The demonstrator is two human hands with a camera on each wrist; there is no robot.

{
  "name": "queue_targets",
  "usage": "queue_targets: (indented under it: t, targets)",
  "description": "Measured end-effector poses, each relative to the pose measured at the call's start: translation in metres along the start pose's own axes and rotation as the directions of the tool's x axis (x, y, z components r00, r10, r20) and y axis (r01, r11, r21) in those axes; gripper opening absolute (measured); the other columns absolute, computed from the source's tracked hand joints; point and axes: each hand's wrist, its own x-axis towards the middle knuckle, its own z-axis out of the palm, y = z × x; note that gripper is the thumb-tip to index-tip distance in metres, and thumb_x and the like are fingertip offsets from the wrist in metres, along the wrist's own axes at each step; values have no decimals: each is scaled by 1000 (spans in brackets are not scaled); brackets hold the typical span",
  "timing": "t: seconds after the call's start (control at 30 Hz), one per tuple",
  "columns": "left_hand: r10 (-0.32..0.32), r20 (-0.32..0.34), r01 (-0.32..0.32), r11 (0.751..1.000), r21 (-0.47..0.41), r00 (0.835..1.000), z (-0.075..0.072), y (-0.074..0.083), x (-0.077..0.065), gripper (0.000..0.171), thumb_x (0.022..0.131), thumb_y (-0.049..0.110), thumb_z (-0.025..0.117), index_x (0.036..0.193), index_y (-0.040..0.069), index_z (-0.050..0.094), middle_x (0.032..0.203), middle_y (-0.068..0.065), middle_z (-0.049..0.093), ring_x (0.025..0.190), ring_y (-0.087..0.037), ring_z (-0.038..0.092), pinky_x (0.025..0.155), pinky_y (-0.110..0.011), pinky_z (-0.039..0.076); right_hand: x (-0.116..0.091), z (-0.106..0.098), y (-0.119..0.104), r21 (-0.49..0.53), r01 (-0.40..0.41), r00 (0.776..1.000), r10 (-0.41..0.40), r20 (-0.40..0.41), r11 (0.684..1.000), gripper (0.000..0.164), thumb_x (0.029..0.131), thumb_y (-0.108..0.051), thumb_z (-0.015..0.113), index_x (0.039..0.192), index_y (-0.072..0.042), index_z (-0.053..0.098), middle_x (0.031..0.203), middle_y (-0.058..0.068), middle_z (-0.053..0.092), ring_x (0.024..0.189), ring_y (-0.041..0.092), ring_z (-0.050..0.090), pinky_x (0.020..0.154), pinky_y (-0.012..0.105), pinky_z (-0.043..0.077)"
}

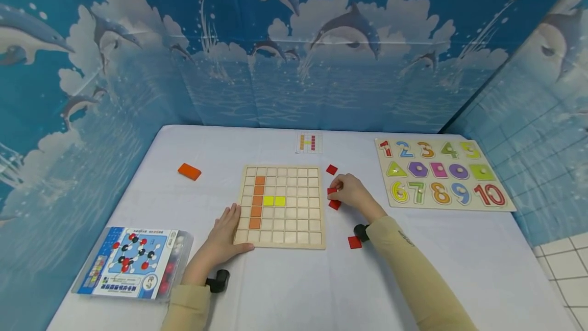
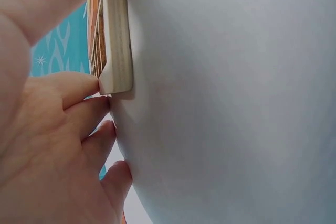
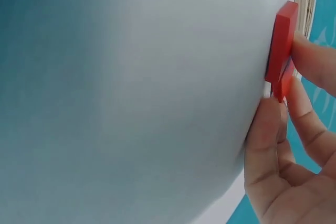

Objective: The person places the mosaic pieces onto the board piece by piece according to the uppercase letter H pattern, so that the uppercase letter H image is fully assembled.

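A square wooden grid board [image 1: 296, 225] lies on the table with a column of orange tiles [image 1: 257, 199] and two yellow tiles [image 1: 274, 201] in its cells. Against the board's left edge and near corner rests my left hand [image 1: 222, 236], fingers spread and thumb out. To the board's right, my right hand [image 1: 352, 191] pinches a red tile [image 1: 332, 190] at the tabletop. Another red tile [image 3: 282, 43] lies right by the thumb in the right wrist view. Further red tiles lie behind the hand, one [image 1: 332, 169], and near the wrist, another [image 1: 354, 242].
Behind the board lies a small pattern card [image 1: 309, 143]. An orange block [image 1: 189, 171] is at the left. A boxed molecule set [image 1: 133, 264] occupies the front left. The number and shape puzzle [image 1: 452, 209] lies at the right. A dolphin-print curtain [image 1: 294, 96] encloses the table.
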Motion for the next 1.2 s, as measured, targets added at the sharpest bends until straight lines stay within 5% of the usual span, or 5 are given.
queue_targets:
  t: [0.57, 0.87, 1.2]
  targets:
    - [-1, -6, 1, 1000, -5, 1000, 1, -2, -1, 110, 77, 38, 83, 155, -4, 17, 163, -23, 11, 152, -41, 5, 121, -61, 7, -3, -12, 0, 149, 13, 1000, -15, 11, 989, 25, 91, -15, 69, 113, -5, 64, 97, 9, 63, 83, 18, 58, 73, 23, 51]
    - [-5, 5, 5, 1000, 2, 1000, -1, -3, 1, 110, 77, 38, 82, 155, -3, 16, 164, -22, 11, 152, -40, 4, 122, -60, 7, 4, -2, -38, 276, 62, 998, -56, -31, 959, 21, 90, -18, 72, 108, -7, 69, 99, 9, 71, 87, 19, 65, 82, 32, 54]
    - [6, -15, -6, 1000, 4, 1000, 1, -2, 2, 109, 77, 35, 83, 154, -4, 18, 163, -23, 13, 152, -41, 6, 121, -61, 9, 24, 27, -68, 246, 108, 994, -101, -40, 963, 13, 89, -17, 73, 101, -11, 74, 100, 8, 73, 91, 21, 63, 82, 33, 51]
